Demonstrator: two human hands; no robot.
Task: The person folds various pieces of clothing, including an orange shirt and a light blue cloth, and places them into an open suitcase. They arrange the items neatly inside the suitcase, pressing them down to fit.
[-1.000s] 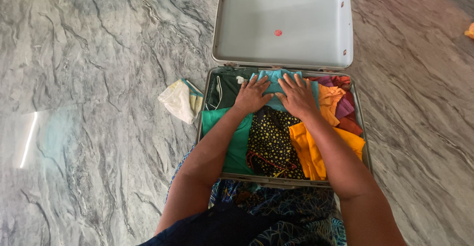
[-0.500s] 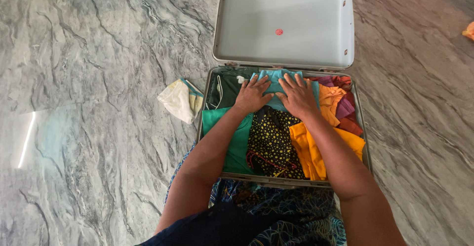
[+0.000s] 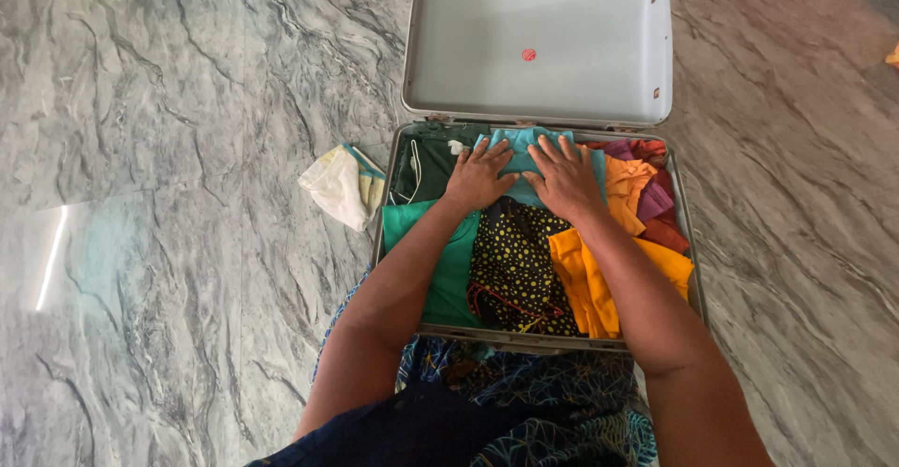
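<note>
The fingers (image 3: 489, 151) of the left hand (image 3: 478, 178) are spread and lie flat, and the fingers (image 3: 554, 153) of the right hand (image 3: 565, 181) are spread and flat too. Neither hand pinches anything; both press down on a folded light blue cloth (image 3: 518, 139). The two hands lie side by side, with the thumbs close together. The blue cloth sits near the far edge of the open suitcase (image 3: 691, 242), about in the middle of that edge, on top of the other clothes. To press well here, I think the palms should push straight down and even, so the fold stays neat and does not slide. Pushing more on one side could make the cloth bunch up. Just below the hands lies a black cloth with yellow dots (image 3: 513, 266). A green cloth (image 3: 449, 261) lies along the left edge, and a dark green cloth (image 3: 433, 163) fills the far left corner. An orange cloth (image 3: 590, 284) lies to the right, with purple and red clothes (image 3: 655, 209) by the right edge. The grey lid (image 3: 538, 41) stands open past the far edge, with a small red dot inside it. A folded white cloth (image 3: 339, 186) lies on the marble floor (image 3: 169, 195), just beside the left side of the suitcase. The suitcase looks quite full, so slow, gentle pressing seems best.
</note>
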